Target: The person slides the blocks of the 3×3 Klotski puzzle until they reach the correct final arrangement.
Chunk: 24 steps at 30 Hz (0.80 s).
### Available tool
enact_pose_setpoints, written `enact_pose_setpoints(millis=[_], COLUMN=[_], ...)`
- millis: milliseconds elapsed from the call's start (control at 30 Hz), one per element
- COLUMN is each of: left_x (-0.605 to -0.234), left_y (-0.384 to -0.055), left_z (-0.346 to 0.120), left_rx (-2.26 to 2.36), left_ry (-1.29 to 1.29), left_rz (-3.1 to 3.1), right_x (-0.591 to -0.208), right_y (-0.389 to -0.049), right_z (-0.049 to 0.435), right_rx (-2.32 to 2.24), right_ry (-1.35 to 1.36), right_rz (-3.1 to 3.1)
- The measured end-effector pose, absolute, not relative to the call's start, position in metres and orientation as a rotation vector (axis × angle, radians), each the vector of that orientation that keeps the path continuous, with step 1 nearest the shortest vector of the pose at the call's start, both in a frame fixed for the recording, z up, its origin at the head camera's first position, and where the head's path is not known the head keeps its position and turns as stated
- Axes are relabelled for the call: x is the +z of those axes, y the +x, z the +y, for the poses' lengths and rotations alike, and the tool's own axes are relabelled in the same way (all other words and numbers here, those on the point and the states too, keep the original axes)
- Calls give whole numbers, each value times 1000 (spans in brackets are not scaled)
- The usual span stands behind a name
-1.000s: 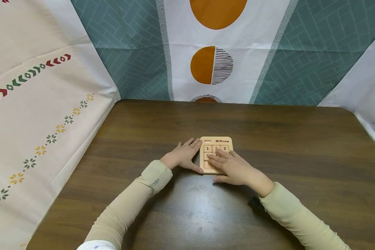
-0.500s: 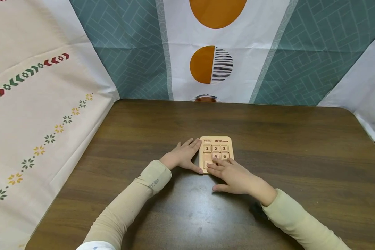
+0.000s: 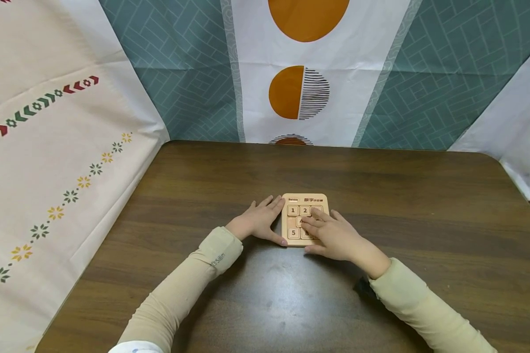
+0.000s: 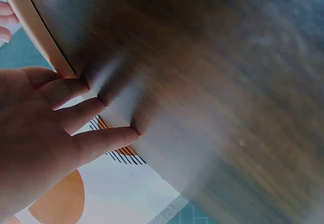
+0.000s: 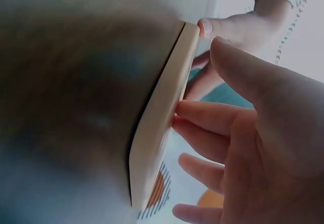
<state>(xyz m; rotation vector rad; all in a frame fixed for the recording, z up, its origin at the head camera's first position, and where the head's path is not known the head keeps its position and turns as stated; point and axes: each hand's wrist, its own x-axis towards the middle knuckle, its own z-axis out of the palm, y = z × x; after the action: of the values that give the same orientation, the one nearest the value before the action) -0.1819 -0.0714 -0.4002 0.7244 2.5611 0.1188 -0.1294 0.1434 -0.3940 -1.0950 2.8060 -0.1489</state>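
Note:
A light wooden number slide puzzle (image 3: 304, 195) lies flat on the table, its numbered tiles facing up. Tiles 1, 2, 5 and 8 are readable; tile 4 (image 3: 299, 221), partly hidden by a fingertip, has a bare gap to its left. My left hand (image 3: 261, 219) rests against the puzzle's left side, fingers spread, thumb at the near left corner. Over the right part of the puzzle reaches my right hand (image 3: 337, 238), its fingertips on the tiles and its thumb by the near edge. That hand covers the right-hand tiles. In the right wrist view, two extended fingertips (image 5: 185, 108) touch the puzzle's top.
The dark wood-grain table (image 3: 203, 171) extends around the puzzle on all sides. A patterned cloth (image 3: 194, 73) hangs along the far edge, and a pale flowered cloth (image 3: 48, 171) drapes at the left. A small dark object (image 3: 364, 288) shows under the right cuff.
Tile 5 has gone from the middle row down to the bottom row. Tile 4 has then shifted left toward the gap under my right fingertips. My left hand has stayed put.

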Motion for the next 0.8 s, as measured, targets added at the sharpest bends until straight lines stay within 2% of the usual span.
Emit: enact_pose_setpoints(millis=[300,800], left_x=[-402,-400], left_y=[-182,-181], left_z=[-70,-71], left_rx=[114,102], left_ry=[732,716], left_rz=[2559,2558], right_x=[-395,-382], right_y=[-129,-106], right_z=[130,151], right_rx=[-126,-157], right_ry=[-1120,-1086], right_rz=[2783,2790])
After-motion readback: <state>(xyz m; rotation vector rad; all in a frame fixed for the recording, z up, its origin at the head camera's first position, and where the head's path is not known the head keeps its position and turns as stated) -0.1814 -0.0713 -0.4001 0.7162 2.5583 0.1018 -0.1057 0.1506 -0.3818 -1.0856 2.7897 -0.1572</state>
